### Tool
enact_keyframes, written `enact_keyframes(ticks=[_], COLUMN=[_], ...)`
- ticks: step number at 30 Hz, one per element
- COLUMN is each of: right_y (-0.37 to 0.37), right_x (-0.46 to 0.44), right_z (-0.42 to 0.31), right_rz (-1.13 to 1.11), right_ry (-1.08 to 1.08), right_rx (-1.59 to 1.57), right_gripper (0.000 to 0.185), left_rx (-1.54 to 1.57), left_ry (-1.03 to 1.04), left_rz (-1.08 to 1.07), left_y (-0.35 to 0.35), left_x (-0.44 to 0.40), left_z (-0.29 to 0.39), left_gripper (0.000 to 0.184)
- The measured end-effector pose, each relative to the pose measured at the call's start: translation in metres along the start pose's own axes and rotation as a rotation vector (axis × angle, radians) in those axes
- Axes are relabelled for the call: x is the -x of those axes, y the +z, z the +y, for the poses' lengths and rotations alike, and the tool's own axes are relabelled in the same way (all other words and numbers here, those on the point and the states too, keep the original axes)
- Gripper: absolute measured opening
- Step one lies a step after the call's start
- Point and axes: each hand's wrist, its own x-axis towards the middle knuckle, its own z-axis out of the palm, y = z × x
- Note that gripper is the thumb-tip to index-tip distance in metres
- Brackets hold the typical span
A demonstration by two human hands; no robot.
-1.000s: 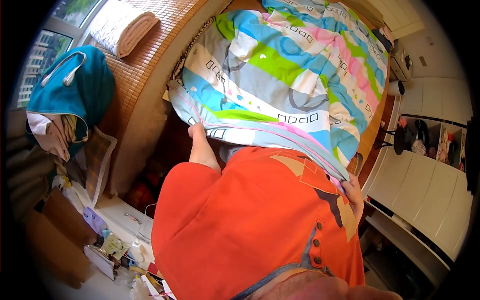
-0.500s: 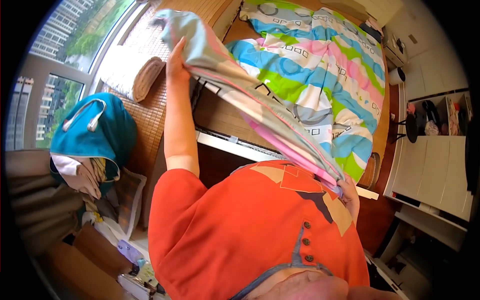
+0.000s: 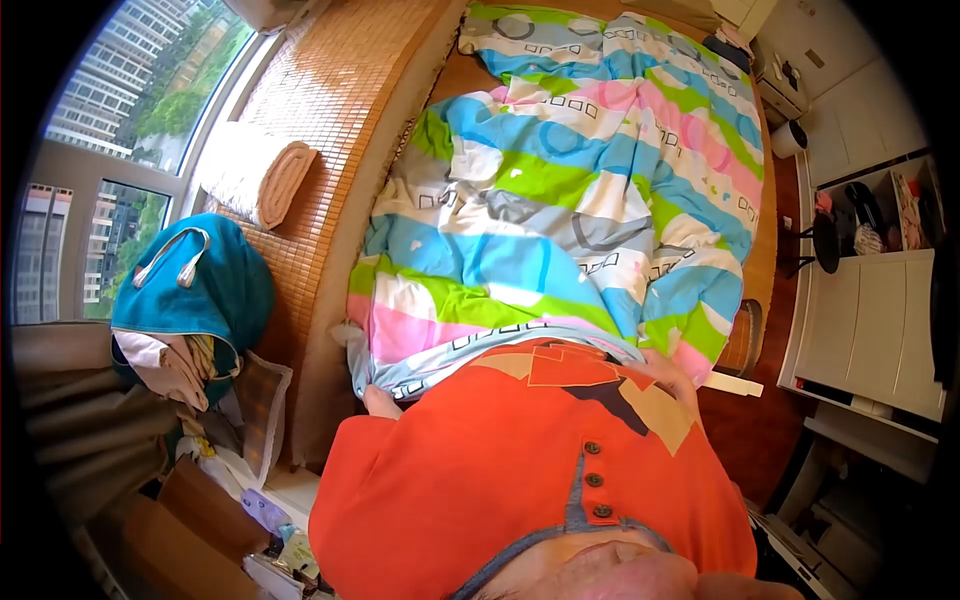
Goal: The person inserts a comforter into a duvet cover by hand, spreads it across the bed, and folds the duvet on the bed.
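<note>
Patterned quilt (image 3: pixel 520 265) lay spread over bed (image 3: pixel 468 76). Left hand (image 3: pixel 380 402) pinched its near-left edge; right hand (image 3: pixel 672 376) touched near edge farther right, grip partly hidden, couldn't tell. Blue bag (image 3: pixel 205 270) sat left.

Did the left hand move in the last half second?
Yes. The left hand was up beside the rolled blanket; now it is lower, away from it, at the near edge of the bed cover.

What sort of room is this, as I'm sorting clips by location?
Most likely a bedroom: a patterned quilt is spread over a wide bed, a rolled blanket lies on a matted ledge by the window, and pale cabinets stand opposite.
</note>
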Motion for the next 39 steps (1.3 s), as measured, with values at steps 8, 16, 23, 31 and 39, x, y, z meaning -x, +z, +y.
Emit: enact_keyframes(ticks=[8,16,23,31,39], right_y=[-0.008,-0.022,-0.014,0.014,-0.01], right_x=[0.054,0.121,0.146,0.058,-0.017], right_z=[0.014,0.098,0.157,0.15,0.064], right_rz=[-0.057,0.407,0.869,0.965,0.784], right_ry=[-0.121,-0.165,-0.267,-0.436,-0.193], right_rx=[-0.022,-0.29,-0.52,-0.444,0.259], right_gripper=[0.035,0.038,0.041,0.045,0.041], left_rx=[-1.314,-1.154,-2.46,-1.442,-0.559], left_ry=[0.735,1.615,0.343,1.596,1.17], left_rz=[0.241,-1.198,-2.359,-1.17,0.206], left_y=[0.144,0.585,0.425,0.547,0.204], left_x=[0.05,0.494,0.572,0.457,0.129], left_z=[0.198,0.056,-0.145,0.08,0.362], left_gripper=[0.03,0.026,0.029,0.039,0.039])
